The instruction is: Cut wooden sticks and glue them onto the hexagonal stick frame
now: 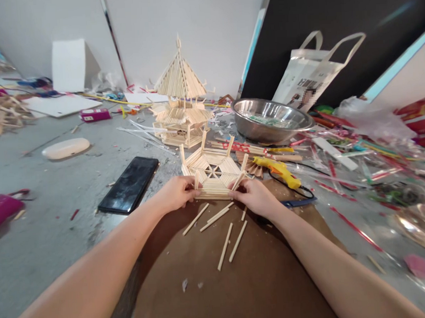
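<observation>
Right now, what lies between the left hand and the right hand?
The head view shows the hexagonal stick frame's near side between left hand and right hand.

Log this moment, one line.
Left hand: holding stick frame, near-left | Right hand: holding stick frame, near-right | Loose sticks: on brown surface

Clock centre: stick frame (214,191), between left hand (177,191) (8 o'clock) and right hand (255,195) (4 o'clock). Behind, 11 o'clock: stick tower (180,84). 2 o'clock: basin (266,133), carrier bag (297,78) behind it. 3 o'clock: glue gun (277,169). 6 o'clock: loose sticks (225,247) on sheet (237,297). 9 o'clock: phone (129,185).
</observation>
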A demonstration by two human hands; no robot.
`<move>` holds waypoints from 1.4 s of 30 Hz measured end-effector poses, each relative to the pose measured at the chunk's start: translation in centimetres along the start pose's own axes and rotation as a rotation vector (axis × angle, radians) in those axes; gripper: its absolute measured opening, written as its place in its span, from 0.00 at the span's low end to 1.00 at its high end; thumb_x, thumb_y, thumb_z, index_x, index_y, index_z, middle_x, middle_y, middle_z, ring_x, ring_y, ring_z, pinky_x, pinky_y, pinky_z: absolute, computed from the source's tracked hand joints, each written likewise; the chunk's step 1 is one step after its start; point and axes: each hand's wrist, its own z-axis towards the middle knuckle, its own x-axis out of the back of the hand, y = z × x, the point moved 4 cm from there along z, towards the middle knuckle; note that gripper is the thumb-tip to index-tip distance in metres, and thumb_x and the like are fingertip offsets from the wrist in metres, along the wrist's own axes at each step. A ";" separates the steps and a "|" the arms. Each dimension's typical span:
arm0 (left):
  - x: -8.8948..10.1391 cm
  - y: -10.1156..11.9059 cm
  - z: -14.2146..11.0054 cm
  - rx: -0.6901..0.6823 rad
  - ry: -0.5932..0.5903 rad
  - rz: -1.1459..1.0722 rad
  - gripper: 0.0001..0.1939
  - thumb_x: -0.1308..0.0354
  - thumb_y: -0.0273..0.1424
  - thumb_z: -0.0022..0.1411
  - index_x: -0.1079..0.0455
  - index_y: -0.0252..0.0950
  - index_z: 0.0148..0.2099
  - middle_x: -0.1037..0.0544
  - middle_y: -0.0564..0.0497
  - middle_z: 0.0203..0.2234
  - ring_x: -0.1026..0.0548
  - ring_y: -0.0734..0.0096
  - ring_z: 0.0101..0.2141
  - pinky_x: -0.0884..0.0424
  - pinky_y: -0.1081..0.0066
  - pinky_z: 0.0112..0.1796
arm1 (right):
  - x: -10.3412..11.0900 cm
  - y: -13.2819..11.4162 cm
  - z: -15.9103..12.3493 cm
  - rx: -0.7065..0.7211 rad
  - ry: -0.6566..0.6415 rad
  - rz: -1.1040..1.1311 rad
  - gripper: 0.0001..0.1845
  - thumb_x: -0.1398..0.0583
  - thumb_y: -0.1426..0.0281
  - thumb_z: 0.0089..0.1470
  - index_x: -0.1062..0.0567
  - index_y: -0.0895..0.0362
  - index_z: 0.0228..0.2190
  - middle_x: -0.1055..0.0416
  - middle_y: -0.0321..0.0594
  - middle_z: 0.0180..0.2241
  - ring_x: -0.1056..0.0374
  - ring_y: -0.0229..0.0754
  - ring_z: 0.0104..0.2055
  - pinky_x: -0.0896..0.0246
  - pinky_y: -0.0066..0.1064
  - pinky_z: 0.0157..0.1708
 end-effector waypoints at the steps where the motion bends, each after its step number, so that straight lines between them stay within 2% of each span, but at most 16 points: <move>1: 0.0 0.0 0.0 0.001 0.001 -0.001 0.12 0.52 0.36 0.50 0.36 0.33 0.32 0.32 0.55 0.16 0.36 0.80 0.12 0.40 0.80 0.16 | 0.0 0.0 0.0 0.003 0.003 -0.009 0.08 0.46 0.67 0.43 0.31 0.59 0.26 0.33 0.35 0.23 0.37 0.36 0.27 0.45 0.26 0.29; 23: -0.1 -0.1 0.1 0.004 0.002 0.009 0.11 0.52 0.36 0.50 0.36 0.33 0.31 0.32 0.55 0.16 0.35 0.80 0.13 0.40 0.80 0.17 | 0.0 -0.3 -0.1 0.034 0.010 -0.048 0.07 0.47 0.69 0.44 0.30 0.59 0.25 0.31 0.36 0.25 0.36 0.37 0.30 0.45 0.26 0.33; 27: 0.0 -0.2 -0.1 -0.006 -0.035 -0.041 0.13 0.50 0.35 0.49 0.36 0.34 0.37 0.32 0.56 0.17 0.36 0.80 0.13 0.39 0.80 0.17 | 0.1 -0.1 -0.2 0.001 -0.003 -0.001 0.10 0.45 0.67 0.42 0.31 0.59 0.29 0.32 0.36 0.24 0.37 0.36 0.28 0.44 0.26 0.30; 31: 0.5 -0.3 -0.4 -0.008 -0.084 -0.142 0.22 0.48 0.32 0.47 0.43 0.36 0.46 0.32 0.57 0.20 0.35 0.80 0.14 0.39 0.79 0.17 | 1.1 0.4 -0.3 -0.031 -0.009 0.022 0.18 0.43 0.62 0.41 0.32 0.59 0.35 0.33 0.35 0.23 0.38 0.36 0.24 0.44 0.26 0.24; 34: 1.5 -0.4 -0.6 0.021 -0.004 -0.229 0.23 0.49 0.32 0.47 0.46 0.36 0.48 0.32 0.56 0.20 0.36 0.80 0.14 0.39 0.79 0.17 | 3.0 0.5 -0.4 -0.022 0.061 -0.005 0.19 0.44 0.61 0.42 0.32 0.59 0.35 0.31 0.38 0.30 0.36 0.37 0.29 0.43 0.27 0.29; 36: 2.5 -0.5 -0.8 0.022 0.097 -0.225 0.17 0.51 0.34 0.49 0.41 0.35 0.43 0.32 0.56 0.20 0.36 0.81 0.14 0.40 0.79 0.17 | 4.5 0.2 -0.6 -0.017 0.099 -0.030 0.17 0.46 0.61 0.43 0.31 0.58 0.34 0.31 0.39 0.32 0.36 0.37 0.31 0.43 0.27 0.31; 38: 3.4 -0.7 -1.0 0.044 0.208 -0.157 0.14 0.54 0.39 0.52 0.37 0.34 0.34 0.33 0.55 0.17 0.37 0.81 0.13 0.42 0.79 0.16 | 6.0 -0.1 -1.0 -0.027 0.118 -0.079 0.15 0.47 0.62 0.44 0.30 0.58 0.31 0.30 0.38 0.28 0.37 0.36 0.28 0.43 0.26 0.28; 42: 4.4 -1.5 -1.2 0.123 0.350 -0.020 0.18 0.57 0.43 0.52 0.38 0.34 0.23 0.35 0.56 0.12 0.38 0.79 0.13 0.44 0.78 0.16 | 8.2 -0.2 -2.4 -0.109 0.177 -0.199 0.17 0.48 0.58 0.44 0.31 0.59 0.20 0.34 0.35 0.17 0.41 0.33 0.19 0.48 0.25 0.20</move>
